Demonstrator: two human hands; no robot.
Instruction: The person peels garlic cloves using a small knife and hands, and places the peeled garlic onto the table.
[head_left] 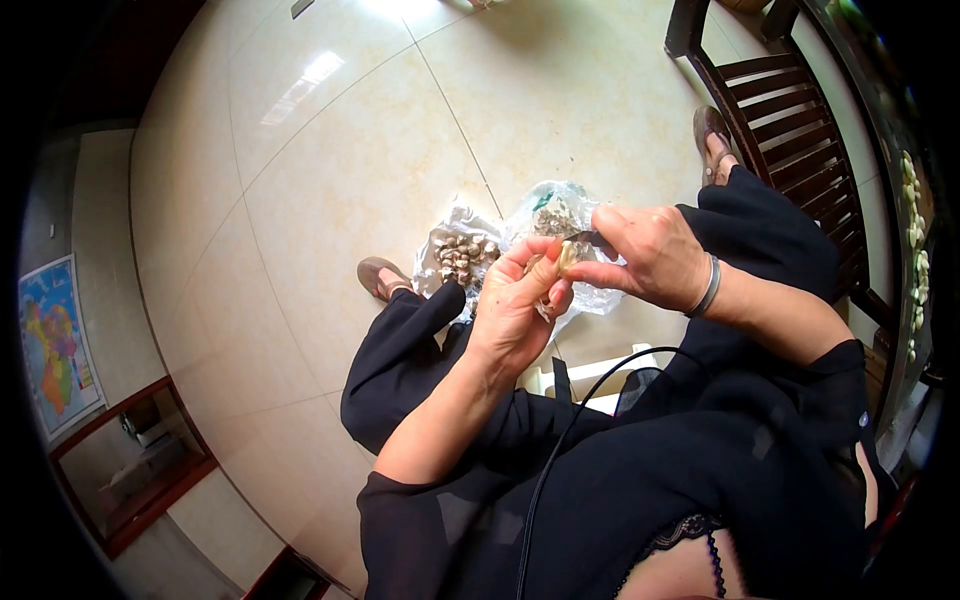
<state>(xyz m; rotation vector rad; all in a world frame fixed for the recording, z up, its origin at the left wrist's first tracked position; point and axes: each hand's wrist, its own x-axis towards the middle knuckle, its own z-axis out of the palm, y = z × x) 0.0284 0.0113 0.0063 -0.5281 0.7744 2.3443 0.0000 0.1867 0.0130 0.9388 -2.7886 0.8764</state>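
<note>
One broad tiled floor (330,200) fills most of the view, with a seated person (740,440) in black leaning over it and a slatted wooden chair (800,130) off to the right. Dark surface (898,130) beyond the chair bears a strung-out row of pale cloves (915,250). Two thin plastic bags lie open on the floor: the left bag (458,215) holds a heap of brownish bulbs (462,262), garlic by the look; the right bag (595,298) carries papery scraps (555,215). Both bare hands meet above the bags. Left hand (515,310) pinches a pale piece between thumb and fingertips; right hand (655,255), bangle (707,287) at the wrist, closes on a dark tool (588,238), probably a small blade, its thumb brought up against the same piece. Step in hand, I judge: stripping skin from one clove. Next move would call for a steady left pinch and a short, shallow pull, thumb clear of the edge. Smallest of all, the pale piece (567,258) sits between the two thumbs, seemingly upright in view, long axis running roughly away from the body; which end is the tip, cannot tell.
</note>
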